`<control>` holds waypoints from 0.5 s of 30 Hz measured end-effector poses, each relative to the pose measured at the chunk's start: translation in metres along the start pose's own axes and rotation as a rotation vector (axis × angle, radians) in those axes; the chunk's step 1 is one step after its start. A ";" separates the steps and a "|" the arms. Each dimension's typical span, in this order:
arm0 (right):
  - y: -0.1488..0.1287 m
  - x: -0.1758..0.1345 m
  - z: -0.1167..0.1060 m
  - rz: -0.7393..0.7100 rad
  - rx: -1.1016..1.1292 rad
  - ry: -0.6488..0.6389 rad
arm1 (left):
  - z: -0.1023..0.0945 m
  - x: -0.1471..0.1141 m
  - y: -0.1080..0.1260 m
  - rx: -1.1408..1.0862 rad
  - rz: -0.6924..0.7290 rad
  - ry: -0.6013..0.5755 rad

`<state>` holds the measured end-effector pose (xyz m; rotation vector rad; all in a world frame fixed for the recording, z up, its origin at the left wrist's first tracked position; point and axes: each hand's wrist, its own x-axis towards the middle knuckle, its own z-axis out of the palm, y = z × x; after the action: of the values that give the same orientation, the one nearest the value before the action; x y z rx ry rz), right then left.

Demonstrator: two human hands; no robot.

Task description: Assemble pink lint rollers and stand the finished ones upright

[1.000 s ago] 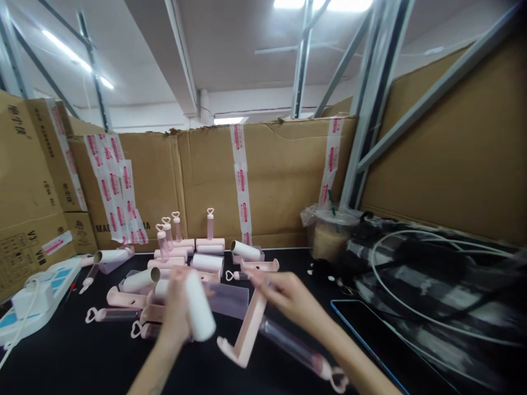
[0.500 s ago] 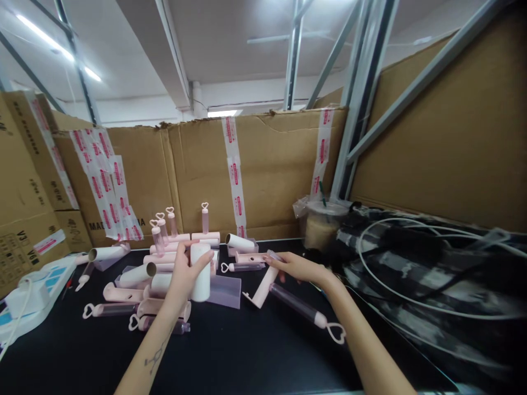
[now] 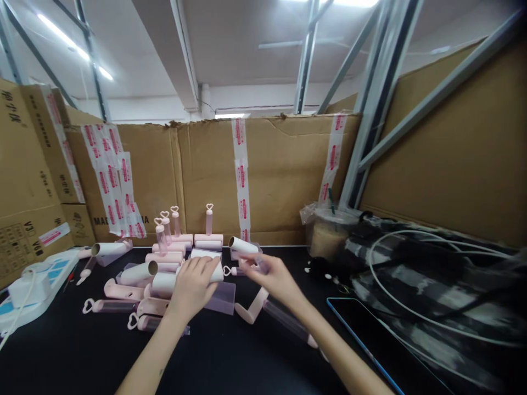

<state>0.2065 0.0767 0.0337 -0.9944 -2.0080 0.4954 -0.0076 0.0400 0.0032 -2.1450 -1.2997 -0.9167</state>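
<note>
My left hand (image 3: 196, 281) is closed over a white roll (image 3: 216, 269), which lies on its side among the other parts. Beneath that roll a translucent purple panel (image 3: 225, 299) shows. My right hand (image 3: 275, 277) pinches a small clear purplish piece (image 3: 262, 265), partly hidden by the fingers. Just under the right wrist lies a pink angled piece (image 3: 252, 308). Beside it is a clear purple tube with a pink end (image 3: 288, 322), partly covered by my forearm. Left of my left hand are more white rolls (image 3: 138, 272), pink holders (image 3: 119, 291) and heart-handled wands (image 3: 111, 306).
Several heart-topped wands (image 3: 209, 220) stand upright at the back before a cardboard wall (image 3: 280, 181). A drink cup (image 3: 329, 233) with a straw stands back right. A phone (image 3: 370, 340) and a cable pile (image 3: 428, 274) lie right, a power strip (image 3: 49, 288) far left.
The white roll went from upright in my left hand to lying sideways under it. My right hand moved left, bringing the clear piece away from the pink angled piece. The phone has come into view.
</note>
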 end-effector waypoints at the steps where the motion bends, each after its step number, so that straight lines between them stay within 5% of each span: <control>1: -0.006 0.000 0.012 -0.021 0.038 -0.015 | 0.001 0.000 0.000 0.036 0.032 -0.022; 5: -0.013 0.006 0.042 -0.031 0.059 -0.087 | 0.005 -0.001 -0.002 0.066 0.066 -0.066; 15: -0.007 0.018 0.051 0.014 0.044 -0.108 | 0.008 -0.002 -0.006 0.081 0.060 -0.095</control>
<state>0.1558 0.0877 0.0174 -0.9737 -2.0770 0.6100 -0.0109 0.0466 -0.0035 -2.1751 -1.2877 -0.7338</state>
